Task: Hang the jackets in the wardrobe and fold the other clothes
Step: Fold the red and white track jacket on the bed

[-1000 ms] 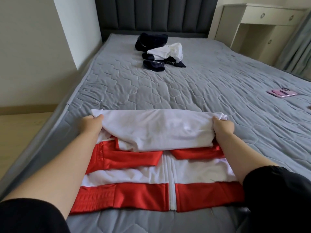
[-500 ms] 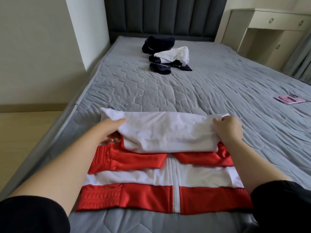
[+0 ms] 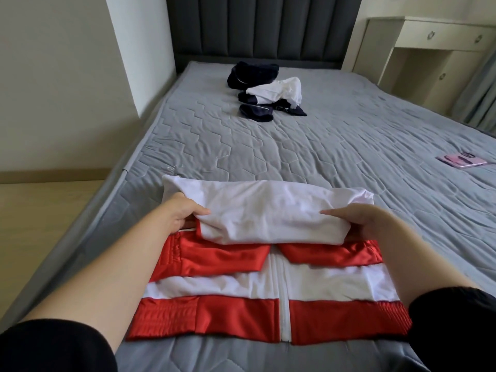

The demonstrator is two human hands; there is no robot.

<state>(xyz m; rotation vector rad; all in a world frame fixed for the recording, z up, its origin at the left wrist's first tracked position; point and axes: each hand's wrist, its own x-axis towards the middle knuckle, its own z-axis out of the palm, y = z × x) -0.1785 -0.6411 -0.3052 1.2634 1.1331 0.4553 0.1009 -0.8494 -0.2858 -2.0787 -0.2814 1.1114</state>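
The fingers of the left hand [image 3: 185, 216] and right hand [image 3: 357, 224] pinch the folded-over white top of the jacket [image 3: 268, 291], which lies on the bed [image 3: 268, 146]. The glossy cloth could slip and skew the fold.

A flat pink thing [image 3: 460, 162], perhaps a phone, lies on the grey quilted mattress [image 3: 335, 146].

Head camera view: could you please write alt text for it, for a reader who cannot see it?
The left hand and right hand grip the folded-over white upper part of a red-and-white zip garment lying flat on a grey quilted bed. Farther up the bed lies a pile of dark and white clothes, with a flat pink item at the right.
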